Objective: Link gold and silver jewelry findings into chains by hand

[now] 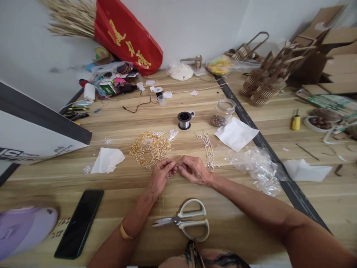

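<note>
My left hand (162, 175) and my right hand (193, 169) meet over the middle of the wooden table, fingertips pinched close together. A tiny gold-coloured piece shows between them, too small to name, and a thin thread or wire seems to hang below my left hand. Just beyond my left hand lies a pile of gold and silver chains (150, 149). Beside my right hand are several beaded silver chains (208, 150). Nearer to me rest scissors (192, 219) with cream handles, their blades pointing left. A spool of fine wire (184, 120) stands farther back.
A black phone (79, 223) lies at the left front, near a white paper (108, 160). To the right are a glass jar of beads (223, 111), clear plastic bags (258, 167) and a yellow screwdriver (296, 121). Small wooden baskets (263, 87) stand at the back right.
</note>
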Action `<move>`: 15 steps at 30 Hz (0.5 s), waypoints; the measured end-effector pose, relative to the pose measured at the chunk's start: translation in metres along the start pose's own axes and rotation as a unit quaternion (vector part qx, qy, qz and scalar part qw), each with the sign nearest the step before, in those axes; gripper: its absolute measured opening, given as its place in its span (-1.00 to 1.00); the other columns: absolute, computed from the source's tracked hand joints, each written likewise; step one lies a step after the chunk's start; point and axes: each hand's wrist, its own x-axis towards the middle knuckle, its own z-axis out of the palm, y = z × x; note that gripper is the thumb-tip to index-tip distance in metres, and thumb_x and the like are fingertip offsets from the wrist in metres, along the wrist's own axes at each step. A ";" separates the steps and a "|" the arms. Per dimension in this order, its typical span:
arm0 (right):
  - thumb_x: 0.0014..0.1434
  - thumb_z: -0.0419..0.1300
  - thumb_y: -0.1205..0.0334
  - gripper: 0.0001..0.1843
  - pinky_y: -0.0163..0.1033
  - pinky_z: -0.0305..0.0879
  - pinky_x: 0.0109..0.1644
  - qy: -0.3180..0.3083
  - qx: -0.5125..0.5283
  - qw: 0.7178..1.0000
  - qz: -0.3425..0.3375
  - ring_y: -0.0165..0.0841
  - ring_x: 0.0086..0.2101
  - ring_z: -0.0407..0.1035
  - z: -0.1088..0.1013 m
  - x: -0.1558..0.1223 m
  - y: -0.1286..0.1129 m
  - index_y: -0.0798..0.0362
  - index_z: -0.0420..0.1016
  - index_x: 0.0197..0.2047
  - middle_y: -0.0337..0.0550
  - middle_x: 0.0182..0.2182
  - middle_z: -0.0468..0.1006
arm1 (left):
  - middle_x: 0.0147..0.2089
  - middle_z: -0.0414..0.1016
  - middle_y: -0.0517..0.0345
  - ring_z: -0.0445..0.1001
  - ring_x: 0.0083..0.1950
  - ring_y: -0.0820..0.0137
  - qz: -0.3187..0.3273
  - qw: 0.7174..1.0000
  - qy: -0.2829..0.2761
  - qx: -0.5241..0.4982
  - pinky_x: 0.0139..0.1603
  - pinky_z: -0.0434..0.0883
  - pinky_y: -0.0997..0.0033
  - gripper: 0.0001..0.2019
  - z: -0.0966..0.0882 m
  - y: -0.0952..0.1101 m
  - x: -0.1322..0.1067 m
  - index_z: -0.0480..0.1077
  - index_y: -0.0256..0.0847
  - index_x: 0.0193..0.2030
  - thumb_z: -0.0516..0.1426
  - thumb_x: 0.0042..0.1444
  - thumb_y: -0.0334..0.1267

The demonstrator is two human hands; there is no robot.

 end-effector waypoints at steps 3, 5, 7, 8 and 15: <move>0.14 0.05 0.40 -0.95 -0.40 0.08 -0.47 -0.001 -0.001 1.000 0.001 -0.51 -0.54 0.16 0.001 0.000 0.001 0.08 0.29 -0.33 -0.30 -0.54 0.29 | -0.56 0.43 0.21 0.33 -0.51 0.54 0.002 1.000 -0.005 0.003 -0.43 0.27 0.50 -0.79 0.000 0.000 0.000 0.44 -0.32 -0.47 0.31 -0.17 -0.22; 0.14 0.05 0.39 -0.95 -0.41 0.07 -0.48 -0.001 -0.002 1.000 0.000 -0.51 -0.54 0.15 0.001 0.000 0.001 0.08 0.29 -0.33 -0.30 -0.54 0.29 | -0.56 0.44 0.20 0.33 -0.51 0.54 0.003 1.000 -0.007 0.004 -0.42 0.27 0.50 -0.79 -0.001 0.000 0.000 0.45 -0.32 -0.47 0.31 -0.16 -0.22; 0.15 0.04 0.38 -0.95 -0.41 0.06 -0.49 -0.002 -0.003 1.000 0.000 -0.51 -0.55 0.14 0.001 0.000 0.000 0.09 0.29 -0.34 -0.30 -0.54 0.28 | -0.55 0.44 0.20 0.34 -0.51 0.54 0.004 1.000 -0.007 0.006 -0.41 0.28 0.50 -0.80 -0.001 -0.001 0.000 0.45 -0.32 -0.47 0.31 -0.16 -0.23; 0.16 0.04 0.37 -0.95 -0.41 0.05 -0.49 -0.002 -0.004 1.000 0.000 -0.52 -0.55 0.14 0.001 0.000 0.000 0.09 0.29 -0.34 -0.30 -0.54 0.28 | -0.55 0.44 0.20 0.34 -0.51 0.54 0.005 1.000 -0.007 0.007 -0.40 0.29 0.49 -0.80 -0.001 -0.002 0.000 0.45 -0.32 -0.47 0.31 -0.16 -0.23; 0.17 0.04 0.37 -0.93 -0.41 0.07 -0.48 -0.004 -0.001 1.000 -0.003 -0.52 -0.56 0.13 0.000 0.001 0.000 0.08 0.28 -0.36 -0.30 -0.54 0.29 | -0.54 0.46 0.19 0.36 -0.51 0.53 0.006 1.000 -0.005 0.006 -0.41 0.30 0.49 -0.81 -0.001 -0.001 0.000 0.46 -0.32 -0.45 0.32 -0.19 -0.26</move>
